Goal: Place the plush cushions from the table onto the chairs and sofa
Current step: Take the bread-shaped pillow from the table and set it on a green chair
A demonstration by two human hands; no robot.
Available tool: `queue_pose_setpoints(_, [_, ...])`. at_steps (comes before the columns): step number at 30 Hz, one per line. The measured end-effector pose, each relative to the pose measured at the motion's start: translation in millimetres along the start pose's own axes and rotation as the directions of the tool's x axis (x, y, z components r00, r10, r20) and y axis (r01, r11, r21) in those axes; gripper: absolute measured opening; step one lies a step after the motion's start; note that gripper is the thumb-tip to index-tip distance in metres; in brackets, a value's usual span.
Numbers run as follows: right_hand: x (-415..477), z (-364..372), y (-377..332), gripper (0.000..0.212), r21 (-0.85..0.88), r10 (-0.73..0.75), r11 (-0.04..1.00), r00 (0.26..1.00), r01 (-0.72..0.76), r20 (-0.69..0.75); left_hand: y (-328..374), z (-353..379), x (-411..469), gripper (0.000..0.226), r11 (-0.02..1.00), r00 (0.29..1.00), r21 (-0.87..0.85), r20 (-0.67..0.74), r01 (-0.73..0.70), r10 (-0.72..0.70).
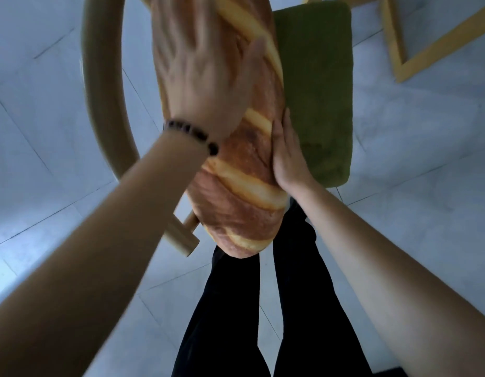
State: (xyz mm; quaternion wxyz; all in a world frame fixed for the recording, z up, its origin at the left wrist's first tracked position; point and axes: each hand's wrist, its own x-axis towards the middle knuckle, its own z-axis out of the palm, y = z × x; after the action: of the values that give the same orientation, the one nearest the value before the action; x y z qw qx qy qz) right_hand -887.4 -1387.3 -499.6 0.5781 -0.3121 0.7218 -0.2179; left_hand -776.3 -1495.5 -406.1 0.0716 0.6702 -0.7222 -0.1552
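I look down from the head camera and see a long plush cushion (235, 159) printed like a loaf of bread, brown with pale yellow stripes. It stands almost lengthwise in the view, between the two hands, over the chair (100, 85). Its far part lies against the green seat pad (317, 91) of the chair; I cannot tell if the near end touches anything, it hangs above the black trousers (235, 308) of the person.

The left hand (203, 77) lies flat on the upper side of the cushion, fingers stretched out and spread, not curled around it. The picture is blurred here, so the fingertips are not clear. On the left wrist there is a bracelet of dark beads (192, 133).

The right hand (287, 156) presses with the open palm against the right side of the cushion, fingers straight and together, pointing away from me.

The curved wooden backrest of the chair passes on the left side of the cushion. Under everything is a floor of pale grey tiles (412, 159). At the upper right I see light wooden legs (393, 39) of another furniture piece.
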Motion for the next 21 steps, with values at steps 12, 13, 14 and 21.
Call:
queue_pose_setpoints(12, [-8.4,-3.1,19.2,0.13,0.201,0.148,0.962,0.972,-0.184,0.184,-28.8,62.7,104.3,0.072,0.785,0.886,0.433,0.344,-0.444,0.311])
queue_pose_setpoints(13, [-6.5,-2.8,17.7,0.133,0.166,0.143,0.972,0.978,-0.168,0.154,-31.9,59.3,104.3,0.073,0.778,0.886,0.445,0.348,-0.443,0.306])
queue_pose_setpoints(14, [-3.8,-2.2,16.4,0.13,0.138,0.117,0.982,0.988,-0.131,0.102,-35.6,56.2,106.3,0.073,0.776,0.889,0.454,0.349,-0.438,0.297])
queue_pose_setpoints(21, [15.5,7.6,11.0,0.099,0.076,0.073,0.994,0.991,-0.082,0.108,-62.1,59.8,112.4,0.074,0.767,0.922,0.527,0.317,-0.367,0.223])
